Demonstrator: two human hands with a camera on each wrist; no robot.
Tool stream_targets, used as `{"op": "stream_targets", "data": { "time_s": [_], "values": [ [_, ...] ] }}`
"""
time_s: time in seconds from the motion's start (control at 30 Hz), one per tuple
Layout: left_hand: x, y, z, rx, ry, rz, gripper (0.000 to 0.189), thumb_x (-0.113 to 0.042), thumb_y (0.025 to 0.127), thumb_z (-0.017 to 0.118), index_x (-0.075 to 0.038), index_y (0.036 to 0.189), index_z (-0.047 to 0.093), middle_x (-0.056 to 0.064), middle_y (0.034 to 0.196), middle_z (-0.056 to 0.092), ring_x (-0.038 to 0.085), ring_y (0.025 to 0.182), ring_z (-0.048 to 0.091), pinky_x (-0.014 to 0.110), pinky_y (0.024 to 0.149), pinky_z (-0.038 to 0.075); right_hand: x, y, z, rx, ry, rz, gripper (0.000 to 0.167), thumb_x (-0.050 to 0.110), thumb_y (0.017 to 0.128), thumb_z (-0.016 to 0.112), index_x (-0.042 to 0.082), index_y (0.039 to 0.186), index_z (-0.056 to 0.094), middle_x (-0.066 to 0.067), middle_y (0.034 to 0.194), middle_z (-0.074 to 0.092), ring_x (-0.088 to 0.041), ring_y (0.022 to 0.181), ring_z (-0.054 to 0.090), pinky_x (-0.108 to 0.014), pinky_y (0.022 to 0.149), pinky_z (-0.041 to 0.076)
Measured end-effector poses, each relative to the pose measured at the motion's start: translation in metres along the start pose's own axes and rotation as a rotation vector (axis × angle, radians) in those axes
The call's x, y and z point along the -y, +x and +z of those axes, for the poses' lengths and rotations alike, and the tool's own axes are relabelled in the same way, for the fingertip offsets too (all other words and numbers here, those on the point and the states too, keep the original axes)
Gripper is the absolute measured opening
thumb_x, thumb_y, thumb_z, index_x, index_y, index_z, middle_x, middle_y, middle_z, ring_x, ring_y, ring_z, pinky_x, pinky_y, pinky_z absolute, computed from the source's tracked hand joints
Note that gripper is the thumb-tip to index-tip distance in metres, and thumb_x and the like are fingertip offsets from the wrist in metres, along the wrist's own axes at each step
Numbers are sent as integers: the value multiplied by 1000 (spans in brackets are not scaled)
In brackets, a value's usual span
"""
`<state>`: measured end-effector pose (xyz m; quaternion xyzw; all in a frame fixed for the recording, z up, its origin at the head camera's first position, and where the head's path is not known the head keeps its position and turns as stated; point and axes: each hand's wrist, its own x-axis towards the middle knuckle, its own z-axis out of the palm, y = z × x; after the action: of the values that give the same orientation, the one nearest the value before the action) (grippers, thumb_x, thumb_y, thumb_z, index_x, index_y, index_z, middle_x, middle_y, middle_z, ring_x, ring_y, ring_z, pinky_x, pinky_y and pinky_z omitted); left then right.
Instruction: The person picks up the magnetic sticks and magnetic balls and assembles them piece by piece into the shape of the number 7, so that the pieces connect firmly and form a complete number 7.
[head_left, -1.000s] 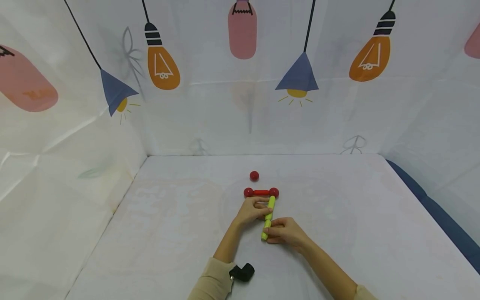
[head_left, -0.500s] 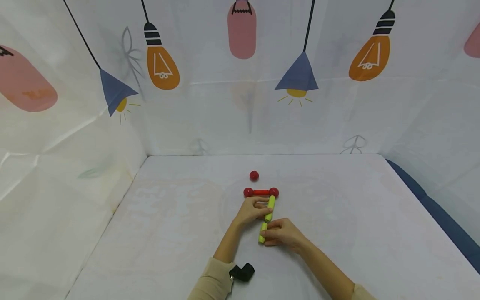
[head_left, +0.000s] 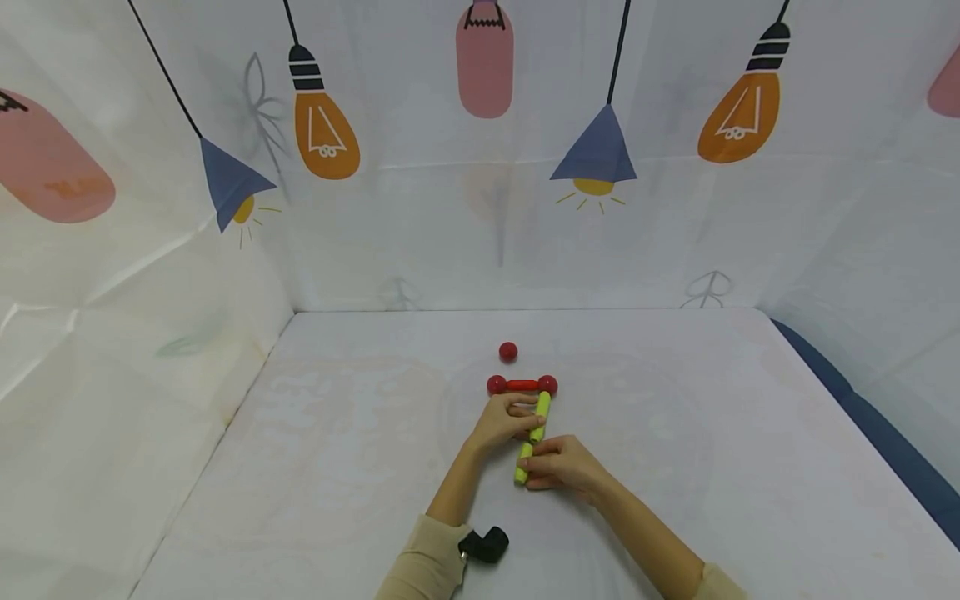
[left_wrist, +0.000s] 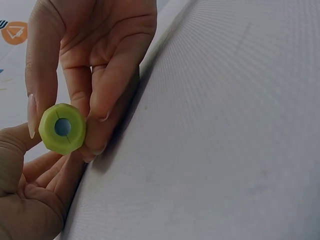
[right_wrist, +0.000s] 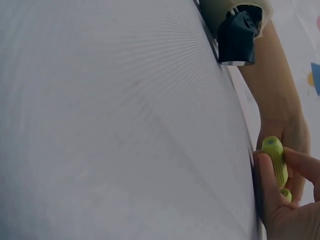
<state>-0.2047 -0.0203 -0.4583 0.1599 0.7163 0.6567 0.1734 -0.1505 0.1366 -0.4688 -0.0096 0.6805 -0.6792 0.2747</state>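
Note:
In the head view my left hand [head_left: 505,421] pinches a yellow-green rod [head_left: 543,405], whose far end lies just below the right-hand red ball [head_left: 547,384]. My right hand [head_left: 567,467] pinches a second yellow-green rod [head_left: 522,475] close to the first one's near end; whether they touch I cannot tell. The left wrist view shows a faceted rod end [left_wrist: 50,127] with a round bluish centre, between the fingers of my right hand [left_wrist: 107,45]. In the right wrist view, thumb and finger of my right hand [right_wrist: 295,220] hold the ribbed rod [right_wrist: 278,165].
A short red rod [head_left: 522,385] lies between the right-hand ball and another red ball [head_left: 497,384]. Behind them sits a single red ball [head_left: 508,352]. A black device [head_left: 484,545] is on the left wrist. The white table [head_left: 712,433] meets a patterned curtain [head_left: 420,217].
My right hand has shifted slightly left with its rod, turning it out of line with the other rod. The left hand and its rod have stayed in place.

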Motion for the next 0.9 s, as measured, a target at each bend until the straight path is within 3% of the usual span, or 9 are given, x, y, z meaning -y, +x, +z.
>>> {"op": "stream_targets", "data": {
  "time_s": [0.9],
  "values": [
    [-1, -1, -1, -2, 28, 7, 38, -2, 85, 66, 15, 118, 56, 30, 96, 66, 18, 78, 67, 27, 64, 55, 1, 0, 1, -53, 4, 23, 29, 11, 85, 68, -13, 100, 62, -5, 80, 66, -13, 70, 66, -31, 70, 56]
  ]
}}
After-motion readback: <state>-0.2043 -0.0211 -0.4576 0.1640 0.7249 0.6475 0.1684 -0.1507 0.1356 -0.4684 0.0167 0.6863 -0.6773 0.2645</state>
